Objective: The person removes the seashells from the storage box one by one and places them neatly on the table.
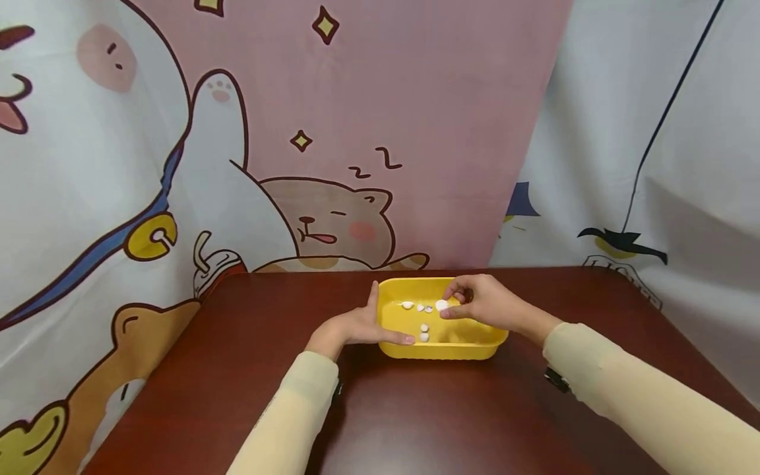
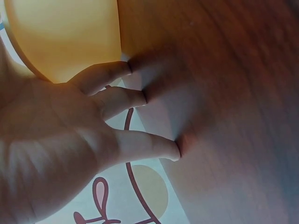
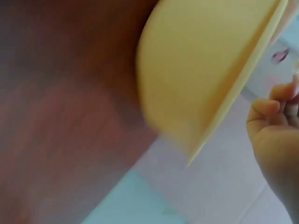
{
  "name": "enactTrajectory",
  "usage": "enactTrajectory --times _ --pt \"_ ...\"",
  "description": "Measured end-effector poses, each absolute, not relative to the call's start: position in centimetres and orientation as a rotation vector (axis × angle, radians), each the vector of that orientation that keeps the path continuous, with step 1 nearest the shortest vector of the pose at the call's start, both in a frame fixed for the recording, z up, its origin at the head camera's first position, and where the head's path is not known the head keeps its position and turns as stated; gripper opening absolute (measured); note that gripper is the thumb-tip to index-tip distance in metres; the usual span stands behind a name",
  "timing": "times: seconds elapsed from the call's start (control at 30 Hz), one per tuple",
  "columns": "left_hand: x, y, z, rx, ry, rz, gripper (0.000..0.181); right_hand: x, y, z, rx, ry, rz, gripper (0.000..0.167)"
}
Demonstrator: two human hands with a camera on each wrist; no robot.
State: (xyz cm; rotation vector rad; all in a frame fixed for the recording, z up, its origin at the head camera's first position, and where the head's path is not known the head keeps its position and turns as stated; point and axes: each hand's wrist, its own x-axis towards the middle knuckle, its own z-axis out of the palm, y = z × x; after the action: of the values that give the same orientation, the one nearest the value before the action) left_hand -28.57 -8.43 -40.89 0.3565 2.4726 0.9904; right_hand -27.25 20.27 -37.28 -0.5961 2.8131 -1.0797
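A yellow tray [image 1: 442,351] stands on the table, with several small white pieces [image 1: 424,332] lying on its floor. They look rounded, but are too small to tell their kind. My left hand [image 1: 356,326] is spread at the tray's left end, the thumb reaching over the rim. In the left wrist view its straight fingers [image 2: 149,145] point down at the tabletop beside the tray wall. Over the tray's right half, my right hand [image 1: 489,303] pinches a round white piece [image 1: 442,305] between thumb and fingers. The right wrist view shows curled fingers [image 3: 266,107] beyond the rim, blurred.
The dark red-brown table [image 1: 237,376] extends around the tray on all sides. A cartoon-printed cloth [image 1: 445,132] hangs along its far edge and at the sides. A black wristband [image 1: 557,379] sits at the right cuff.
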Motion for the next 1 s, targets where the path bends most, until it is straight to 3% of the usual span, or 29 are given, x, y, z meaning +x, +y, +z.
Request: enactTrajectory --times 0.37,0.63,1.0 --pt "-28.9 -8.3 -40.0 0.432 2.454 1.006 0.149 -18.5 13.7 -40.8 -0.627 2.704 -1.361 0.029" --pt "-28.7 -8.7 -40.5 0.399 2.474 0.974 0.150 -17.2 10.9 -44.0 -0.431 2.738 -1.233 0.032" --pt "-28.6 -8.7 -40.3 0.403 2.499 0.934 0.149 -16.5 9.1 -44.2 -0.312 2.947 -0.912 0.037"
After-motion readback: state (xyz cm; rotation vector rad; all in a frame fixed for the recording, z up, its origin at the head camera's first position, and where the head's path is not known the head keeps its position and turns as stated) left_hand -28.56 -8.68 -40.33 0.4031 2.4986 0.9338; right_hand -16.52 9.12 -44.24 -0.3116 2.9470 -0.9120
